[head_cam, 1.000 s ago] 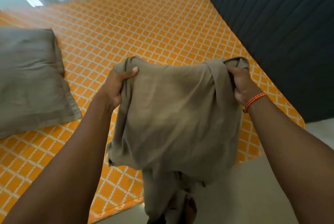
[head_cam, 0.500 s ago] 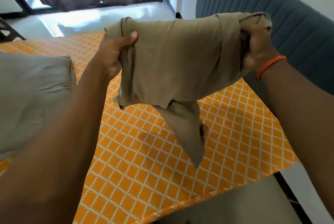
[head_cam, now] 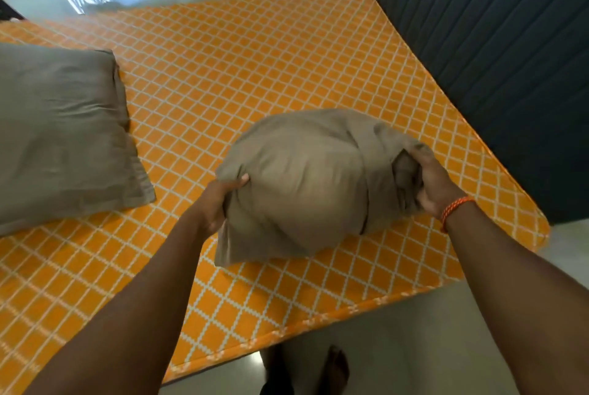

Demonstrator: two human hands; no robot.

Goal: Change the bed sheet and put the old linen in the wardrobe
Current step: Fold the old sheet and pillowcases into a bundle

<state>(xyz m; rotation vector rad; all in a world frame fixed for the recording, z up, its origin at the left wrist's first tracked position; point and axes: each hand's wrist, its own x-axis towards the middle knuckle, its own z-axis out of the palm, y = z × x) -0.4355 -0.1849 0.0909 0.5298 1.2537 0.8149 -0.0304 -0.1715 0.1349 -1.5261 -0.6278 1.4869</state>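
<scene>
- A bundled taupe pillowcase (head_cam: 306,184), puffed into a rounded shape, sits in the centre of the frame, its lower edge on or just above the mattress (head_cam: 255,75); which of the two cannot be told.
- The left hand (head_cam: 216,203) grips the bundle's left edge just left of centre, the thumb lying across the top of the cloth and the other fingers curled under it, out of sight.
- The right hand (head_cam: 430,184) clutches a gathered wad of the same cloth at centre right, its fingers wrapped round the bunched folds.
- An orange braided wristband (head_cam: 455,208) circles the right wrist.
- Both bare forearms reach in from the bottom corners of the frame toward the bundle.
- The mattress is covered in an orange fabric with a white diamond lattice and fills most of the frame, its near edge running along the lower part.
- A grey-taupe pillow (head_cam: 60,136) lies flat on the mattress at the left edge of the frame, well apart from the bundle.
- A dark ribbed headboard (head_cam: 494,59) stands along the right side of the mattress in the upper right.
- Pale glossy floor (head_cam: 414,346) shows at lower right and along the top of the frame, with glare at the top.
- The person's bare feet (head_cam: 334,372) appear at bottom centre on the floor, just beside the mattress edge.
</scene>
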